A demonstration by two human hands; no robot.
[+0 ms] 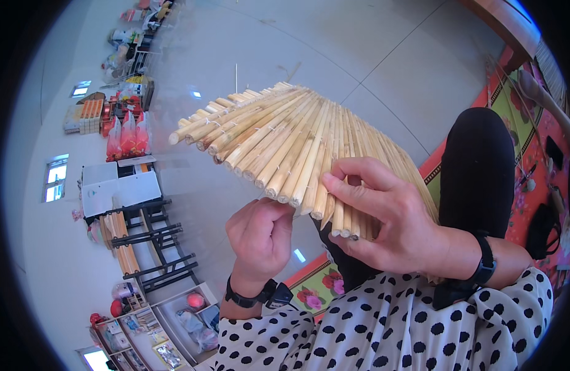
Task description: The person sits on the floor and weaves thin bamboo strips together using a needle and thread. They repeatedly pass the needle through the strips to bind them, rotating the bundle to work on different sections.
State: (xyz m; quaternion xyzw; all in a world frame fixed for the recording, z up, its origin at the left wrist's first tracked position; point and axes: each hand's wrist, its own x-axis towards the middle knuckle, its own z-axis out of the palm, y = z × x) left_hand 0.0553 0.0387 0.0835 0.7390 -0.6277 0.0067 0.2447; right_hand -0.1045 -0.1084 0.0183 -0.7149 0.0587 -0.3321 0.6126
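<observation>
A mat of pale reed sticks (309, 139), bound side by side with thin thread, is bent into an arch in front of me. My right hand (390, 213) grips its near edge, thumb and index finger on top and the other fingers around the stick ends. My left hand (260, 235) is closed in a pinch just below the cut ends, left of the right hand. Whatever it holds is too fine to make out, though faint thread shows near its fingers. The sticks' far part folds over a second layer behind.
My bent knee (476, 173) rises at the right, beside a red floral floor mat (526, 204) with cords and small items on it. A wooden furniture leg (513, 37) stands at upper right. Folded tables (149, 241), bags (127, 136) and a shelf unit (143, 334) line the left wall.
</observation>
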